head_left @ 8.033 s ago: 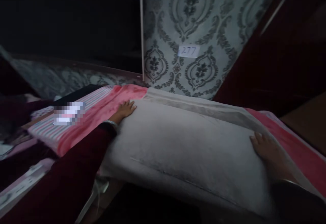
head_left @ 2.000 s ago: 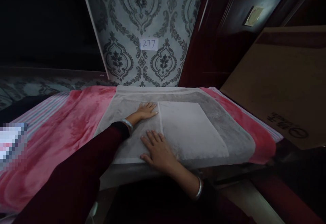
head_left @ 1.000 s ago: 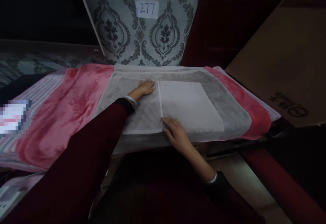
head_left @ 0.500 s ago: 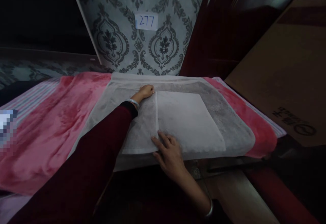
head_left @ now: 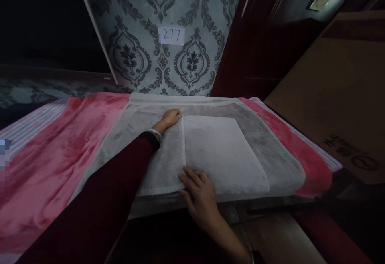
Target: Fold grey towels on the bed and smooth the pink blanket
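Note:
A grey towel (head_left: 156, 156) lies spread out, with a paler folded panel (head_left: 222, 152) on its right part. The panel's straight left edge runs between my two hands. My left hand (head_left: 171, 116) is closed at the far end of that edge, pinching the towel there. Nearer to me, my right hand (head_left: 200, 194) rests at the towel's front edge, fingers stretched out and slightly apart, fingertips touching the cloth by the near end of the same edge. What lies under the right palm is hidden.
Beneath the towel is a pink blanket (head_left: 99, 136) over a striped sheet (head_left: 45, 115). A cardboard box (head_left: 337, 95) leans at the right. A patterned wall (head_left: 192, 59) with a paper label (head_left: 171, 35) stands behind, and a dark screen (head_left: 45, 23) is at upper left.
The whole view has shifted, so the scene sits slightly lower in the frame. Both hands keep about the same places on the towel.

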Action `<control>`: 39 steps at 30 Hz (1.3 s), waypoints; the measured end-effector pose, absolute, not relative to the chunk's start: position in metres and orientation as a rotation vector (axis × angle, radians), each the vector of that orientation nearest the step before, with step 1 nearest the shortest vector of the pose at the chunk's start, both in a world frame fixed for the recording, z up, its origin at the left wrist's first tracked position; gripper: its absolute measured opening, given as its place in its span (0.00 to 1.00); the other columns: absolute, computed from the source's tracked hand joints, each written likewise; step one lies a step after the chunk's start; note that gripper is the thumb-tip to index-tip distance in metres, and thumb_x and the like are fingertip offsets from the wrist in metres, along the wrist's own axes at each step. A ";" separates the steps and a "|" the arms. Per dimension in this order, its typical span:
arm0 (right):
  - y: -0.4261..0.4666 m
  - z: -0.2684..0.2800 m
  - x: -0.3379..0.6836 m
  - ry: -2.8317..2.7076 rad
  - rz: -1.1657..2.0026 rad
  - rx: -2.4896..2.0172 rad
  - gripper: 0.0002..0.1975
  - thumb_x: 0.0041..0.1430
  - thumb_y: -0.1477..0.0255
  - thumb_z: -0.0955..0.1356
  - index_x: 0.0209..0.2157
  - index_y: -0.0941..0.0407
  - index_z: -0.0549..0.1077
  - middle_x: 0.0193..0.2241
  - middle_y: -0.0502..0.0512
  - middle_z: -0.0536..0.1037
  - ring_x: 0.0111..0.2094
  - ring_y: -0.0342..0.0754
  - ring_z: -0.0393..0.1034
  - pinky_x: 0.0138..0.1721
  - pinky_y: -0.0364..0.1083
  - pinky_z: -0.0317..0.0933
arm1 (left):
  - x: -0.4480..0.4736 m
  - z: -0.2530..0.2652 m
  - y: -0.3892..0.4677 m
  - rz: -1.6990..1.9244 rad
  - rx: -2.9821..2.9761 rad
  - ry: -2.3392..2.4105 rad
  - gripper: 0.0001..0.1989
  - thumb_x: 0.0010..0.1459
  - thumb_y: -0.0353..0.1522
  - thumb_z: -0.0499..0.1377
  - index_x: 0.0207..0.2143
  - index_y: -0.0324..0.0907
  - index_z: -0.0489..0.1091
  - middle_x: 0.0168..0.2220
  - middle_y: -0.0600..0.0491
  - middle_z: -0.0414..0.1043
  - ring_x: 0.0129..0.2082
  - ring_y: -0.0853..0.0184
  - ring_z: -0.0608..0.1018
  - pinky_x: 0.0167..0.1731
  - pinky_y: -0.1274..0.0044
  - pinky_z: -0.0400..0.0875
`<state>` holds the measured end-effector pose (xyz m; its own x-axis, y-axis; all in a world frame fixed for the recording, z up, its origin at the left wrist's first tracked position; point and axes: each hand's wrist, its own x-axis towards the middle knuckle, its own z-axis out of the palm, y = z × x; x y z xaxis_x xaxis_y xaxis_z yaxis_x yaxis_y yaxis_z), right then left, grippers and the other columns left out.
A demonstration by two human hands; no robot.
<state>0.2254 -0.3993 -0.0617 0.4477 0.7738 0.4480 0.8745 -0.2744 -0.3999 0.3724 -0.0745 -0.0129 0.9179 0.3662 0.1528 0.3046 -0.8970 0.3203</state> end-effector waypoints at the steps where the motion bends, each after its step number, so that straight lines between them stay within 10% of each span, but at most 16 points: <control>1: -0.396 -0.057 0.227 -1.381 -0.217 -2.096 0.19 0.66 0.72 0.65 0.57 0.53 0.74 0.62 0.58 0.73 0.55 0.59 0.67 0.53 0.59 0.67 | 0.371 -0.010 -0.075 0.303 2.790 0.495 0.15 0.64 0.31 0.56 0.51 0.43 0.75 0.52 0.46 0.78 0.51 0.59 0.77 0.52 0.72 0.68; 16: -0.386 -0.062 0.220 -1.708 -0.010 -2.157 0.32 0.69 0.65 0.67 0.71 0.52 0.57 0.73 0.55 0.54 0.74 0.53 0.39 0.71 0.60 0.47 | 0.339 -0.016 -0.109 -0.024 2.984 0.365 0.34 0.71 0.44 0.43 0.73 0.37 0.50 0.74 0.39 0.47 0.74 0.54 0.51 0.71 0.59 0.39; 29: -0.447 -0.056 0.269 -1.355 -0.186 -1.977 0.22 0.70 0.70 0.62 0.64 0.51 0.69 0.61 0.58 0.74 0.64 0.50 0.64 0.65 0.57 0.59 | 0.285 0.004 -0.135 -0.002 3.049 0.381 0.35 0.69 0.45 0.45 0.72 0.36 0.52 0.74 0.36 0.44 0.74 0.50 0.49 0.68 0.53 0.45; 39: -0.506 -0.045 0.407 -0.493 -0.253 -2.745 0.28 0.69 0.66 0.62 0.65 0.65 0.66 0.52 0.72 0.78 0.55 0.62 0.71 0.57 0.56 0.63 | 0.217 -0.031 -0.176 0.148 3.019 0.080 0.34 0.67 0.47 0.49 0.71 0.43 0.56 0.75 0.40 0.43 0.75 0.48 0.46 0.69 0.50 0.38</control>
<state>0.4069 -0.5055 -0.0446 0.9241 0.3047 0.2308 0.3652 -0.8821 -0.2976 0.2168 -0.1757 -0.0312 0.9938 0.0584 0.0941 0.0469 -0.9916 0.1204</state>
